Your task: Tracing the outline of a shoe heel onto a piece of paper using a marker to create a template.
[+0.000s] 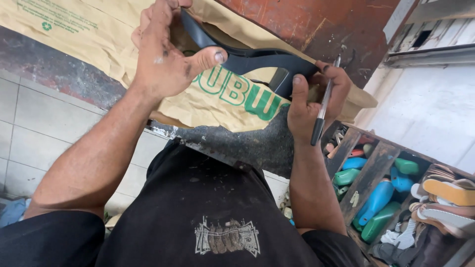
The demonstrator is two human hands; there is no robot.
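Left hand: the left hand (166,59) grips the front end of a dark shoe sole (257,59), thumb pressed flat on its top face, fingers curled behind the upper tip.
Right hand: the right hand (309,101) pinches the sole's heel end, thumb on the near face; a pen (324,104) is tucked between its fingers, pointing down along the hand.
Shoe sole: held in the air between both hands, above the surface, lying roughly level with its front end curving upward.
Surface: a worn dark surface (247,143) partly covered by brown paper bags (99,34) with green print.
Right side: a wooden rack (368,173) with compartments holding blue and green shoe lasts (376,200); further right, stacked sandals and soles (445,198).
Floor: pale tiles (39,123) at left.
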